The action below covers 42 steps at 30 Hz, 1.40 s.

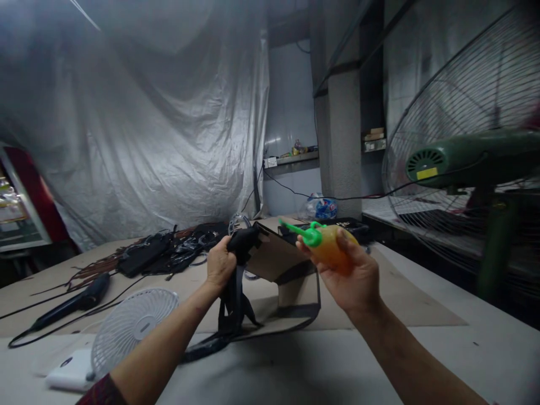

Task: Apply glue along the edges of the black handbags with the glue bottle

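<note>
My right hand (352,275) is wrapped round a squeeze bottle (331,247) of yellow-orange liquid with a green nozzle, which points left and slightly up. My left hand (220,263) grips the black upper edge of an unfinished bag (276,256). This bag has a beige inside and black edging, and its open side faces me on the table. A black strap (206,346) trails from its lower left. The bottle is above the bag's right side; I cannot tell whether they touch.
A small white fan (137,326) and a black corded tool (80,301) lie at the left. Black bag parts and straps (169,250) pile up at the back left. A large green-motored fan (455,157) stands at the right. Behind sits a plastic bag (323,208).
</note>
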Motion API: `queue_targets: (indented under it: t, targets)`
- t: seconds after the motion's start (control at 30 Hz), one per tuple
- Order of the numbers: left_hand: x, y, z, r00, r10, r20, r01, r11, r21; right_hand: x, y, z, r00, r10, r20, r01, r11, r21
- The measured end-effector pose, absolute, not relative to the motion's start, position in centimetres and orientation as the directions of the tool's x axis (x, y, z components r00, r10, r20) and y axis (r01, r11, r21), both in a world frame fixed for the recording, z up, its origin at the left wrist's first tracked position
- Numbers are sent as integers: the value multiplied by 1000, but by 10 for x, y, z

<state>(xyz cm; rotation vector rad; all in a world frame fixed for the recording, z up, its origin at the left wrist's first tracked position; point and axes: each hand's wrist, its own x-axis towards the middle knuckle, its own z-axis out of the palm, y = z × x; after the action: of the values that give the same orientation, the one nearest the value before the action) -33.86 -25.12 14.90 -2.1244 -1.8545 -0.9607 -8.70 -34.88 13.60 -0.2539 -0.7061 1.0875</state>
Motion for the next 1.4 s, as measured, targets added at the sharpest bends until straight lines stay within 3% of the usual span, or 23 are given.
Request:
queue_targets:
  t: [0.23,0.33,0.47,0.67,0.9,1.0,1.13,1.3,1.4]
  targets:
    - [-336,-254,157,-46,759,649,911,-234,339,-68,-384,124,422,801,424,-641,595,-485]
    - [-325,-259,169,56,780,623,943,-246,223,-66,-403,121,456,795,401,-607,607,-513]
    - [-301,-266,180,200,854,481,965,-255,52,-63,-420,122,541,777,321,-594,623,-509]
    - [-246,-269,150,423,854,304,897,-443,-4,-55,-429,120,598,760,253,-614,638,-466]
    - [-209,-265,129,662,710,241,741,-668,-70,-26,-438,106,643,745,175,-576,622,-530]
    - [-216,-261,127,698,678,230,714,-684,-153,-13,-448,106,682,731,18,-604,577,-549]
    - [-235,-258,131,717,668,202,697,-699,-160,-3,-459,100,655,717,-239,-672,409,-618]
    - [-265,-258,172,721,671,176,693,-705,-153,-1,-465,83,637,732,-242,-649,341,-680]
    - [-281,-260,213,735,672,90,677,-734,-57,-6,-467,80,633,725,-272,-657,317,-684]
